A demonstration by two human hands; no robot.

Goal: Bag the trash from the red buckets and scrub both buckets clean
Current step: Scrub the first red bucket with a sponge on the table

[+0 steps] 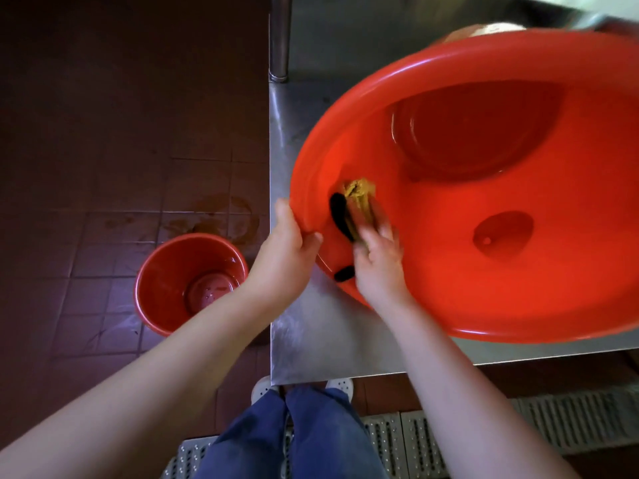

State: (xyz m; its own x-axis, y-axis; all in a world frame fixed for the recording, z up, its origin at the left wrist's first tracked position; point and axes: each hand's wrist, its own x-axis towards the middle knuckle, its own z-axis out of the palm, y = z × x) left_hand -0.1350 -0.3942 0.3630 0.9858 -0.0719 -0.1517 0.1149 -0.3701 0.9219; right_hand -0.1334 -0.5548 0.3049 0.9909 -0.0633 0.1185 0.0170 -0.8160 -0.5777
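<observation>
A large red bucket (518, 288) lies tilted on the steel counter (332, 340), its mouth turned toward me. My left hand (287, 257) grips its near-left rim, thumb inside. My right hand (378, 261) is inside the bucket and presses a yellow-green scrub pad (359, 202) against the inner wall; the hand and pad are blurred. Black handle mounts show on the rim beside my hands. A second red bucket (162, 292) stands upright on the tiled floor to the left, with nothing in it but a wet sheen.
The counter's left edge runs down the middle of the view, with a steel leg (279, 39) at the back. Brown stains (221, 219) mark the dark floor tiles behind the small bucket. A metal drain grate (484, 430) lies under my feet.
</observation>
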